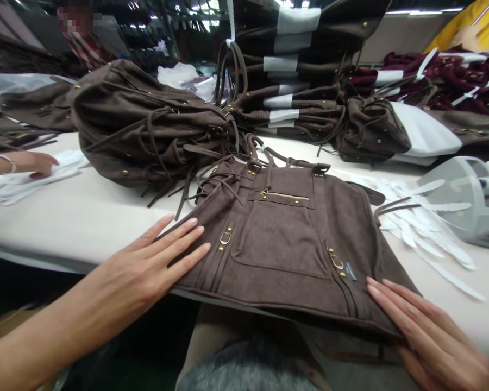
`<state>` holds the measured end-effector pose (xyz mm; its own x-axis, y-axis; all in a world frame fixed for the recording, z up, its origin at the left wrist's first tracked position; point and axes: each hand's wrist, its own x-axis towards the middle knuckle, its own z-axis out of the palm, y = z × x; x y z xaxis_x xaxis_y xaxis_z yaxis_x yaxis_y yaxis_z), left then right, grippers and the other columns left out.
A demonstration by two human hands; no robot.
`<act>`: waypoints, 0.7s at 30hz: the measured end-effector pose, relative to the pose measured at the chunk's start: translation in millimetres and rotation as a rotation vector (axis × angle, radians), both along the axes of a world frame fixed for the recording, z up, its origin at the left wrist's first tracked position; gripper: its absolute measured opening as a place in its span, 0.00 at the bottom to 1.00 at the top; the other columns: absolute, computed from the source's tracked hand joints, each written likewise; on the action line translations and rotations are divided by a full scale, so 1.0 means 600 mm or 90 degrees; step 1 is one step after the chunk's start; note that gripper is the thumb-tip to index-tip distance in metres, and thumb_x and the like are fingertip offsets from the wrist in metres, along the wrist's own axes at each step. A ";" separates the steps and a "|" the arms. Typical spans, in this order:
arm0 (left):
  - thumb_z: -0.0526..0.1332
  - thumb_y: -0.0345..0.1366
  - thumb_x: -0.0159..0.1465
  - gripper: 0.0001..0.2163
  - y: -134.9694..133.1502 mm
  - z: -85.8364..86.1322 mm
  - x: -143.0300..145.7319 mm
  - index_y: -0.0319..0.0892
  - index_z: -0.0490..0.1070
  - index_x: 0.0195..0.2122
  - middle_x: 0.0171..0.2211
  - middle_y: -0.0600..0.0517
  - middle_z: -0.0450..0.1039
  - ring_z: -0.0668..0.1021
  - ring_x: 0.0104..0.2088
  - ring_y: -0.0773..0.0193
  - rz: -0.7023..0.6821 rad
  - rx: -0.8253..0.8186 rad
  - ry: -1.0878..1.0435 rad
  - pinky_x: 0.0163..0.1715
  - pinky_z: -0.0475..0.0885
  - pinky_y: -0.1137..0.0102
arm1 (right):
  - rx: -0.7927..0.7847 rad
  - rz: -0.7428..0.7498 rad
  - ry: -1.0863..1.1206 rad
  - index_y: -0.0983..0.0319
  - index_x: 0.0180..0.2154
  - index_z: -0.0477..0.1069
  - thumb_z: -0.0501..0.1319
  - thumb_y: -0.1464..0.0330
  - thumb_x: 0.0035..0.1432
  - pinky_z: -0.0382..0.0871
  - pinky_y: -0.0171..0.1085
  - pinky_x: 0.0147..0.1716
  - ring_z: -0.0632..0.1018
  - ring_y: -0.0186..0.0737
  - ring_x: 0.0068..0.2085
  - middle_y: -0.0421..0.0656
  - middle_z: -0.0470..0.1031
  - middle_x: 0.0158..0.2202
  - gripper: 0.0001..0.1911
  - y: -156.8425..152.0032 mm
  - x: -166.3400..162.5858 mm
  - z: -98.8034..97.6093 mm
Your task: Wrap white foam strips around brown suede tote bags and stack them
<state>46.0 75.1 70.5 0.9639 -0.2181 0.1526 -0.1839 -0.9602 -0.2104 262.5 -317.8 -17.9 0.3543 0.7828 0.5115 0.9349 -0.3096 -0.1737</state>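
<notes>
A dark brown suede-like handbag lies flat at the table's front edge, its lower edge towards me. It has brass buckles, a short zip and a small dark label near its right buckle. My left hand rests on the bag's left side, fingers stretched out and flat, thumb not visible. At the lower right corner my right hand has its fingers on top and its thumb below the edge, holding the bag. The straps lie at the far end.
Behind on the left sits a stuffed brown bag. Stacked brown bags with white paper bands stand at the back. White strips lie right, beside a clear plastic container. Another person's hand touches white material at left.
</notes>
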 end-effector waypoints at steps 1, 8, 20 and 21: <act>0.46 0.34 0.71 0.21 0.014 0.000 -0.002 0.45 0.58 0.64 0.63 0.47 0.62 0.61 0.65 0.56 -0.013 0.010 0.000 0.68 0.50 0.55 | -0.011 0.000 0.000 0.56 0.65 0.58 0.51 0.78 0.62 0.60 0.46 0.61 0.71 0.46 0.59 0.43 0.70 0.59 0.31 -0.004 0.001 0.001; 0.51 0.23 0.67 0.26 0.062 -0.091 -0.027 0.54 0.59 0.64 0.54 0.47 0.73 0.76 0.53 0.58 -0.001 0.032 -0.110 0.56 0.70 0.63 | 0.019 0.030 -0.108 0.60 0.63 0.62 0.55 0.82 0.58 0.65 0.45 0.58 0.74 0.50 0.57 0.46 0.70 0.59 0.33 -0.015 -0.005 -0.035; 0.54 0.22 0.60 0.34 0.009 -0.140 -0.055 0.45 0.50 0.67 0.69 0.38 0.40 0.52 0.67 0.43 0.114 -0.074 -0.032 0.64 0.49 0.41 | -0.033 -0.007 -0.131 0.61 0.66 0.56 0.66 0.73 0.55 0.59 0.53 0.62 0.67 0.58 0.62 0.48 0.67 0.61 0.39 -0.051 -0.022 -0.091; 0.55 0.23 0.59 0.34 0.008 -0.131 -0.053 0.43 0.49 0.67 0.69 0.37 0.39 0.52 0.67 0.42 0.109 -0.059 -0.007 0.65 0.47 0.40 | -0.042 -0.004 -0.147 0.61 0.66 0.56 0.65 0.75 0.56 0.60 0.53 0.61 0.67 0.58 0.61 0.49 0.68 0.60 0.38 -0.052 -0.017 -0.089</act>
